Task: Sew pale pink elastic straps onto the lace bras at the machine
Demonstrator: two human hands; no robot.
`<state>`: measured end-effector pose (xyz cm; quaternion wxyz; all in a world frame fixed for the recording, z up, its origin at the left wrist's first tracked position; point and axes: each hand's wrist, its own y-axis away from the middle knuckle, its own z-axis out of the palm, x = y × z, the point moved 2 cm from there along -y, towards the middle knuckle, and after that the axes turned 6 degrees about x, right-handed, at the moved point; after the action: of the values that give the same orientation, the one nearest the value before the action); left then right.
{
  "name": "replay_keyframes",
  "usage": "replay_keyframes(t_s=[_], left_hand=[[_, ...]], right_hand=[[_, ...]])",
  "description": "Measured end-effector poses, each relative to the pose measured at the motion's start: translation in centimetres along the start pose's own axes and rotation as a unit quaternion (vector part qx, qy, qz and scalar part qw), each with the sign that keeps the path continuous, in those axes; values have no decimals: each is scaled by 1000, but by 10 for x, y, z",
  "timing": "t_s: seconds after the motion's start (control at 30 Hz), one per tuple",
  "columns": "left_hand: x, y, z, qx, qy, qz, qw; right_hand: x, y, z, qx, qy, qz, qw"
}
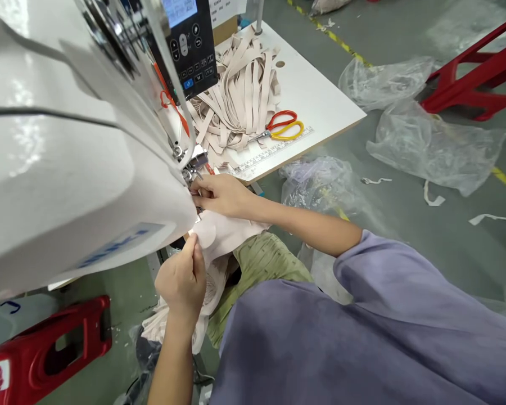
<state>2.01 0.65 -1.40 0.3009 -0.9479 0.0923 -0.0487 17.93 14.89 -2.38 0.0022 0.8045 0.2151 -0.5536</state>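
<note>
A white sewing machine (122, 185) fills the left side, its needle and presser foot area (193, 169) pointing down near my hands. My left hand (181, 278) pinches the edge of a pale pink piece of fabric (231, 230) between thumb and forefinger, just below the machine head. Close beside the presser foot is my right hand (225, 195), fingers curled in at the cloth's upper end; what lies between those fingertips is hidden. The fabric drapes from the machine over my lap, next to green cloth (265, 259).
On the white table (320, 95) lie a heap of pale straps (248, 84), red-and-yellow-handled scissors (280, 126) and a printed ruler scale (274, 152). A control panel (194, 50) stands behind. Red stools (476, 73) and clear plastic bags (434, 140) are on the floor.
</note>
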Motion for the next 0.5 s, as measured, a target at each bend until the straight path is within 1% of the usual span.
replay_keyframes(t_s=[0.27,0.5], left_hand=[[6,-6,4,6,13,33,999],[11,-10,3,19,32,55,998]], right_hand=[[-1,1,-10,1,11,-7,1000],[1,2,-13,15,19,-14,1000]])
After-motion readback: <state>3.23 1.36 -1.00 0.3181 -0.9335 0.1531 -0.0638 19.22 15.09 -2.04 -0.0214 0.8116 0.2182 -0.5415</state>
